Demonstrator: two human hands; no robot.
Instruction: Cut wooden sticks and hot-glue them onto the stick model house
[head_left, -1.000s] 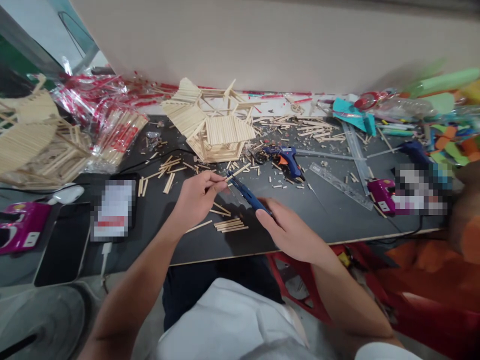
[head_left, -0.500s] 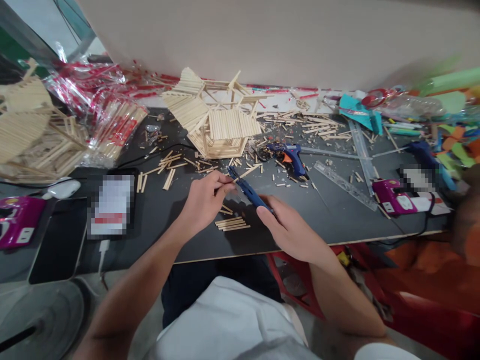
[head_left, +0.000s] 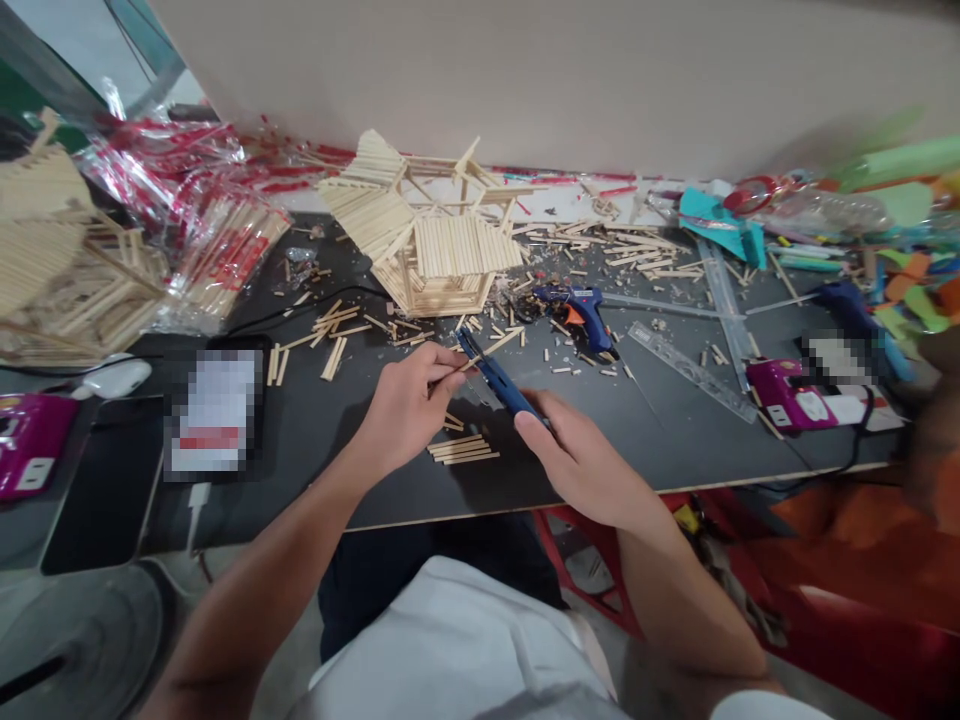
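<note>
My left hand [head_left: 411, 392] pinches a thin wooden stick [head_left: 504, 342] between thumb and fingertips. The stick points up and to the right, crossing the far end of a blue utility knife [head_left: 499, 380]. Closed around the knife's near end is my right hand [head_left: 571, 455]. Whether the blade touches the stick I cannot tell. Below the hands, several cut sticks [head_left: 463, 450] lie side by side on the dark table [head_left: 300, 500]. Beyond them stands a stick-built model house [head_left: 450, 250] with slatted roof panels and an open section.
A blue glue gun [head_left: 589, 315] lies right of the model, near a clear ruler [head_left: 694, 372]. Stick offcuts [head_left: 645, 250] litter the back. At left are a second stick model [head_left: 67, 260], bagged sticks [head_left: 232, 250] and phones [head_left: 105, 485]. A purple power strip [head_left: 799, 392] sits at right.
Both hands stay in nearly the same place, still holding the stick and the knife. The view has shifted slightly, moving the items at left a little further left.
</note>
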